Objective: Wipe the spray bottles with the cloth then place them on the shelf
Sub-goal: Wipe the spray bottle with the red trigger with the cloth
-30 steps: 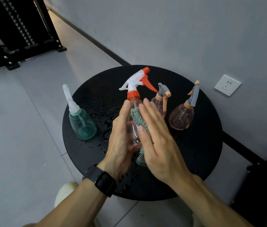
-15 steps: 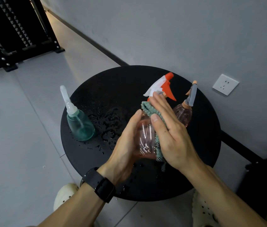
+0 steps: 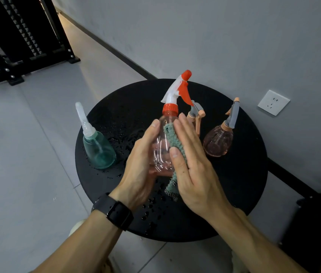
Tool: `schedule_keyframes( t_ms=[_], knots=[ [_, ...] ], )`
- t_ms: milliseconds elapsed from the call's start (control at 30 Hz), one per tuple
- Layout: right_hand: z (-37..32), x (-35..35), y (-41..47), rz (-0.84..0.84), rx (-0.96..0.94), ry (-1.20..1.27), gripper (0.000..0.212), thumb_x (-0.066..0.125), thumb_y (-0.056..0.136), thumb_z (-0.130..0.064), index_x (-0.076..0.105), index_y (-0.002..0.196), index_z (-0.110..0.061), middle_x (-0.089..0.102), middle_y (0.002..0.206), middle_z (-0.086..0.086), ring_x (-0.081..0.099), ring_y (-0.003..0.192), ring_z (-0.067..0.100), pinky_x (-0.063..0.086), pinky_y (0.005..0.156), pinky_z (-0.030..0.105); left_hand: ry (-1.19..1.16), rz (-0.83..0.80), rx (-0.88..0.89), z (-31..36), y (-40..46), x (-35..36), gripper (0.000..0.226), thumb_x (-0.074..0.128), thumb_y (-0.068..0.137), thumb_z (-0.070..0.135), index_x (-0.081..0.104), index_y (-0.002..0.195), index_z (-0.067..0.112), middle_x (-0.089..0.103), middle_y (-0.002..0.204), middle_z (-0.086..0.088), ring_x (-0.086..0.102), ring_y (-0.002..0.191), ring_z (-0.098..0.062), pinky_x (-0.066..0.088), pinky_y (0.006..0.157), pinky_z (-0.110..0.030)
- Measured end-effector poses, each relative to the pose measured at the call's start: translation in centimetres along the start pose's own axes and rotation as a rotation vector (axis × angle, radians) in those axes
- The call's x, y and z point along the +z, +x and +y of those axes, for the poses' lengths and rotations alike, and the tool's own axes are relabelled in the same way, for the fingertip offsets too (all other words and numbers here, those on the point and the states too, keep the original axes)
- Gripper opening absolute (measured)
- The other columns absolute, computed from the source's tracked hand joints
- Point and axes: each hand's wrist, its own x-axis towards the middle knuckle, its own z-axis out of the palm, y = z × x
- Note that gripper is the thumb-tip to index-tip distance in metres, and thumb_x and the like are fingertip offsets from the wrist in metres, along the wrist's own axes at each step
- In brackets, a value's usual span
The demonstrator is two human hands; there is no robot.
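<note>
Fingers [image 3: 185, 134] of right hand [image 3: 195, 174] straight, pressed together, flattening cloth [image 3: 173, 138] against bottle [image 3: 161, 150]. Left hand [image 3: 140, 162] cupped round bottle's other side, held upright above wet table [image 3: 244, 184], between green bottle [image 3: 98, 152] and pink bottle [image 3: 216, 142].

Clear, glossy pink plastic spray bottle [image 3: 160, 152] with a smooth orange-and-white trigger, wrapped in nubby teal cloth [image 3: 174, 140]; at 9 o'clock a translucent teal plastic bottle [image 3: 98, 150], at 3 o'clock a rounded pink one [image 3: 217, 141]; matt black round table [image 3: 244, 184], beaded with droplets
</note>
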Motion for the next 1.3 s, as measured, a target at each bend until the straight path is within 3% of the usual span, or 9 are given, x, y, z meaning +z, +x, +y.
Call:
schedule_keyframes(
  t_ms=[233, 400, 500, 600, 700, 867, 1000, 1167, 1300],
  knots=[
    [0.1, -0.7, 0.6, 0.005, -0.049, -0.066, 0.050, 0.032, 0.103, -0.025, 0.021, 0.150, -0.012, 0.013, 0.157, -0.012, 0.004, 0.148, 0.002, 0.008, 0.117, 0.016, 0.082, -0.066, -0.089, -0.1, 0.2, -0.4, 0.057, 0.040, 0.100, 0.059, 0.065, 0.128, 0.017, 0.070, 0.118, -0.008, 0.067, 0.106, -0.025, 0.053, 0.084, -0.045],
    [0.2, -1.3, 1.1, -0.028, -0.089, -0.186, 0.049, 0.033, 0.103, -0.025, 0.030, 0.149, -0.011, 0.016, 0.156, -0.011, 0.006, 0.148, 0.004, 0.009, 0.119, 0.021, 0.171, -0.085, -0.181, -0.8, -0.4, 0.2, 0.058, 0.032, 0.098, 0.064, 0.070, 0.115, 0.023, 0.073, 0.112, -0.008, 0.069, 0.105, -0.030, 0.056, 0.083, -0.050],
    [0.1, -1.5, 1.5, -0.044, -0.054, -0.184, 0.049, 0.031, 0.103, -0.028, 0.031, 0.149, -0.013, 0.017, 0.155, -0.013, 0.006, 0.147, 0.000, 0.008, 0.117, 0.015, 0.153, -0.084, -0.176, -0.9, -0.7, 0.6, 0.058, 0.037, 0.095, 0.067, 0.069, 0.119, 0.026, 0.073, 0.117, -0.007, 0.069, 0.110, -0.029, 0.056, 0.088, -0.050],
    [0.1, -1.3, 1.6, -0.046, -0.036, -0.154, 0.050, 0.030, 0.103, -0.029, 0.027, 0.151, -0.014, 0.015, 0.157, -0.014, 0.003, 0.147, -0.001, 0.007, 0.117, 0.015, 0.125, -0.070, -0.134, -0.9, -0.8, 0.9, 0.054, 0.038, 0.096, 0.064, 0.068, 0.122, 0.028, 0.074, 0.115, -0.006, 0.072, 0.104, -0.023, 0.059, 0.075, -0.041],
    [-0.1, -0.7, 1.1, -0.034, -0.024, -0.104, 0.051, 0.031, 0.103, -0.028, 0.020, 0.152, -0.015, 0.009, 0.157, -0.015, 0.000, 0.146, -0.002, 0.006, 0.117, 0.015, 0.083, -0.049, -0.067, -0.6, -0.6, 0.9, 0.050, 0.040, 0.097, 0.060, 0.068, 0.122, 0.027, 0.072, 0.117, -0.010, 0.070, 0.104, -0.031, 0.059, 0.082, -0.047],
    [-0.6, 0.1, 0.2, -0.012, -0.051, -0.069, 0.052, 0.033, 0.103, -0.022, 0.021, 0.152, -0.007, 0.012, 0.161, -0.002, 0.004, 0.149, 0.007, 0.010, 0.119, 0.022, -0.004, 0.021, -0.022, 0.0, -0.4, 0.4, 0.056, 0.048, 0.093, 0.060, 0.067, 0.123, 0.017, 0.069, 0.092, -0.011, 0.069, 0.074, -0.016, 0.055, 0.059, -0.027],
    [-0.6, 0.0, 0.2, -0.010, -0.057, -0.074, 0.052, 0.033, 0.103, -0.022, 0.021, 0.152, -0.006, 0.012, 0.160, -0.002, 0.006, 0.149, 0.009, 0.011, 0.120, 0.024, -0.002, 0.025, -0.021, -0.1, -0.3, 0.3, 0.055, 0.048, 0.093, 0.062, 0.070, 0.121, 0.021, 0.069, 0.111, -0.017, 0.067, 0.104, -0.029, 0.052, 0.093, -0.048],
    [-0.6, -0.5, 0.5, -0.003, -0.077, -0.109, 0.051, 0.034, 0.103, -0.021, 0.024, 0.151, -0.007, 0.013, 0.158, -0.006, 0.005, 0.149, 0.006, 0.008, 0.118, 0.018, 0.007, 0.019, -0.079, -0.2, -0.4, 0.5, 0.056, 0.044, 0.096, 0.062, 0.068, 0.123, 0.019, 0.072, 0.114, -0.009, 0.070, 0.103, -0.025, 0.055, 0.079, -0.037],
    [-0.5, -1.9, 1.5, -0.035, 0.032, -0.037, 0.050, 0.030, 0.104, -0.029, 0.015, 0.151, -0.023, 0.009, 0.158, -0.018, 0.004, 0.146, -0.005, 0.010, 0.120, 0.021, 0.066, -0.049, -0.120, -0.4, -0.6, 0.8, 0.060, 0.040, 0.095, 0.065, 0.070, 0.121, 0.019, 0.071, 0.116, -0.013, 0.068, 0.102, -0.030, 0.054, 0.082, -0.046]
  ],
)
